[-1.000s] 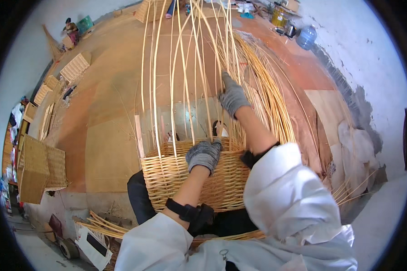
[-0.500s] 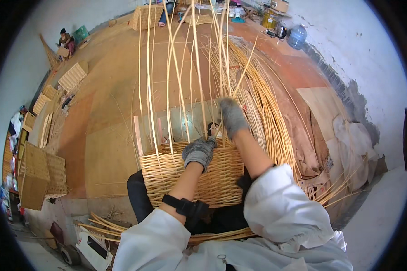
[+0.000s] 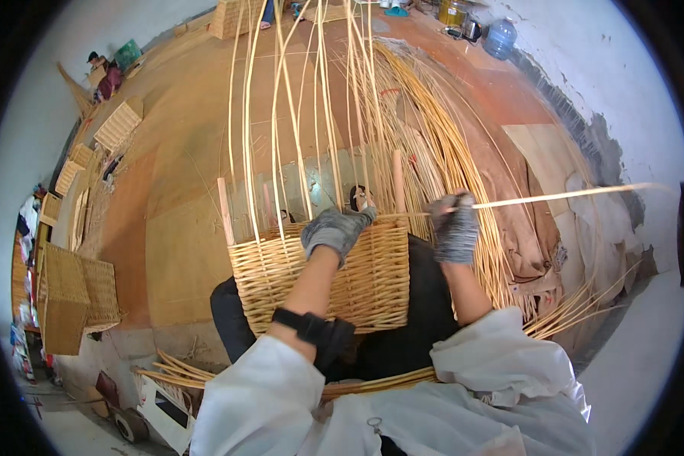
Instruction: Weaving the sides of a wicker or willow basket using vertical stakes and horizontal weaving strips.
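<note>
A half-woven wicker basket [image 3: 319,285] rests across my dark-clad thighs, with tall upright willow rods [image 3: 247,152] rising from its far edge. Wooden posts [image 3: 399,181] stand at its corners. My gloved left hand [image 3: 336,234] is closed at the rim, its fingertips pinching near the base of a rod. From there a pale wicker rod [image 3: 558,197] runs right along the rim and past the corner. Off the basket's right side, my gloved right hand [image 3: 454,226] is wrapped round that rod, whose long end sticks out to the right.
A large bundle of loose rods [image 3: 441,137] lies on the floor beyond my right hand. More rods [image 3: 175,371] lie by my lap. Finished baskets [image 3: 76,292] stand at the left. Far off sit another person [image 3: 108,80] and a blue water jug [image 3: 500,39].
My right hand has swung from above the rim out to the right and nearer me, drawing the rod from slanting upward to nearly level. My left hand has stayed at the rim, shifting slightly.
</note>
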`<state>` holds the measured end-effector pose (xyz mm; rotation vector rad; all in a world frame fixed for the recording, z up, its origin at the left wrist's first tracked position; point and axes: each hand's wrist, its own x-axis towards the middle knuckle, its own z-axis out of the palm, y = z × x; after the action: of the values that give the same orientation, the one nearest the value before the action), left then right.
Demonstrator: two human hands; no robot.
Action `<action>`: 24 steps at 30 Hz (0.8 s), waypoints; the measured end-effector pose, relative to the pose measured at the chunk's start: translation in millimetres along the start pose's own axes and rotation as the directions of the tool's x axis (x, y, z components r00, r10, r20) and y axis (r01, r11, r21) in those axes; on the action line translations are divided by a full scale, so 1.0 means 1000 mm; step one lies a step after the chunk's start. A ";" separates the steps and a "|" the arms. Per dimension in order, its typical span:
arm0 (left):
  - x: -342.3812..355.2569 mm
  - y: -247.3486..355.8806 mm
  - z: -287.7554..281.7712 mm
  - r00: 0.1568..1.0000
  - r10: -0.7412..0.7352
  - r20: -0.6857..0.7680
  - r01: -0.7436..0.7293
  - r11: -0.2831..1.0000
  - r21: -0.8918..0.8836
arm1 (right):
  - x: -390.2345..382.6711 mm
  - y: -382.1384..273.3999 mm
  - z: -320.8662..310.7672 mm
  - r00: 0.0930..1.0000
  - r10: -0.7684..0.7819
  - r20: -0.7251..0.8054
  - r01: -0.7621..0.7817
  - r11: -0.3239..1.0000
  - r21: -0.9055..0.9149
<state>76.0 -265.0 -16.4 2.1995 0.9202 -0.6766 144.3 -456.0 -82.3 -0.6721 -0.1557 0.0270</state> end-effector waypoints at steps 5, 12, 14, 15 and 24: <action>0.015 -0.014 0.016 0.981 0.007 -0.196 0.004 0.998 0.058 | -0.027 0.002 0.048 0.992 0.119 0.038 -0.097 0.925 -0.367; 0.004 0.000 0.021 0.987 0.007 -0.162 0.020 0.987 0.162 | -0.023 0.011 -0.020 0.985 0.132 -0.112 -0.146 0.981 -0.124; -0.006 -0.015 0.018 0.958 0.104 -0.268 -0.063 0.985 0.157 | -0.023 -0.012 0.008 0.938 0.280 -0.203 -0.312 0.939 -0.143; -0.014 -0.019 0.020 0.911 0.198 -0.363 -0.152 0.977 0.151 | -0.023 -0.024 0.015 0.861 0.414 -0.295 -0.471 0.868 -0.157; -0.147 -0.280 0.120 0.874 0.397 0.282 -0.455 0.872 0.182 | -0.207 -0.096 0.024 0.339 0.880 0.332 0.427 0.170 -0.888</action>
<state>-252.2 -262.5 -100.0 2.3591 0.2138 -0.8401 -66.0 -531.3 -32.0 -2.0558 -1.3100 0.8972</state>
